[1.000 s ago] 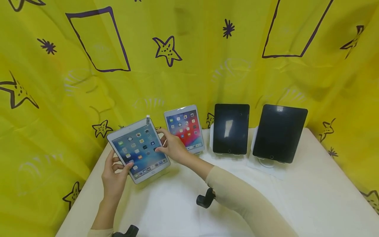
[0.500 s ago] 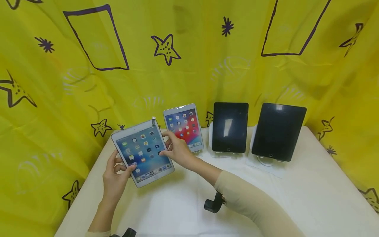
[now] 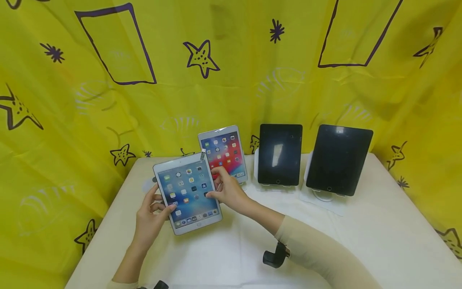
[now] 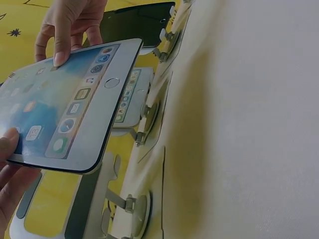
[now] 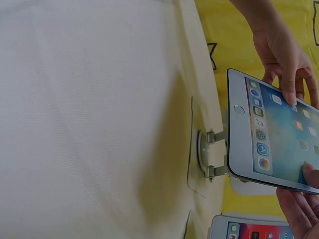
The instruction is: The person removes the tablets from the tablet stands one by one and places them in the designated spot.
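- Four tablets sit on the white cloth-covered table (image 3: 361,241); the lit silver tablet (image 3: 187,192) is lifted in front of the standing lit tablet (image 3: 223,152), long axis running away from the person.
- Left hand (image 3: 151,216) pinches its left edge; right hand (image 3: 227,192) pinches its right edge, equally near.

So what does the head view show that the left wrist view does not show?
Only the head view shows the whole row: a second lit tablet and two dark tablets on stands in front of the yellow curtain, plus both forearms.

Only the left wrist view shows, close up, the empty stand under the held tablet.

Both show the silver tablet with its lit home screen, held by the left hand and the right hand, above the white table.
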Motion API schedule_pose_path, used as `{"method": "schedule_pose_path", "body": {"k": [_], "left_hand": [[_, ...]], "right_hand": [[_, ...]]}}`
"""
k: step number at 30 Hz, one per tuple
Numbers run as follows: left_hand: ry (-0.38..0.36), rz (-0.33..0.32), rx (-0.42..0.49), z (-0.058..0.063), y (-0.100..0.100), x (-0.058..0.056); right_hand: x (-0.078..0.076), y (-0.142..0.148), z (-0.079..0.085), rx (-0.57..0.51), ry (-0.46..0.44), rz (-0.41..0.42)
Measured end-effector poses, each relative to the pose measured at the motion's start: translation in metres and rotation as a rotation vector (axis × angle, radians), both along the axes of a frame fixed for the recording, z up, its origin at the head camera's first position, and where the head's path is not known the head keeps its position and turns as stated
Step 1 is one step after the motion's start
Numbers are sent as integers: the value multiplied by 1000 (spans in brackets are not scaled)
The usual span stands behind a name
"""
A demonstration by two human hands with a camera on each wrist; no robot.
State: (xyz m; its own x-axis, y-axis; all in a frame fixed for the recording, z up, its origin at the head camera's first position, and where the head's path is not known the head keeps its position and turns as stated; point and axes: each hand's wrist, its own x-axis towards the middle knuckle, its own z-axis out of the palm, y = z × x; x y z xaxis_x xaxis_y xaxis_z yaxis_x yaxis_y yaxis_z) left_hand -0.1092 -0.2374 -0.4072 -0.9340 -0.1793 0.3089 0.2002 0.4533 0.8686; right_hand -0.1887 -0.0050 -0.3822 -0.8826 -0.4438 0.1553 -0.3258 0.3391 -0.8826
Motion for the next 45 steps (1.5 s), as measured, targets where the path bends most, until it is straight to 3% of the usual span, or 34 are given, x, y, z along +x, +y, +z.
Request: {"method": "schedule_pose_path", "body": {"k": [15, 25, 32, 45], "left_hand": [[-153, -111, -28, -1, 7, 2], [-333, -172, 16, -3, 16, 1], [-386, -218, 36, -7, 25, -1], [-449, -380, 122, -25, 32, -2]], "right_hand": [[19, 25, -21, -95, -145, 29], [32, 41, -33, -95, -255, -3], [37, 54, -40, -87, -337, -25], [50, 67, -56, -95, -448, -51]]}}
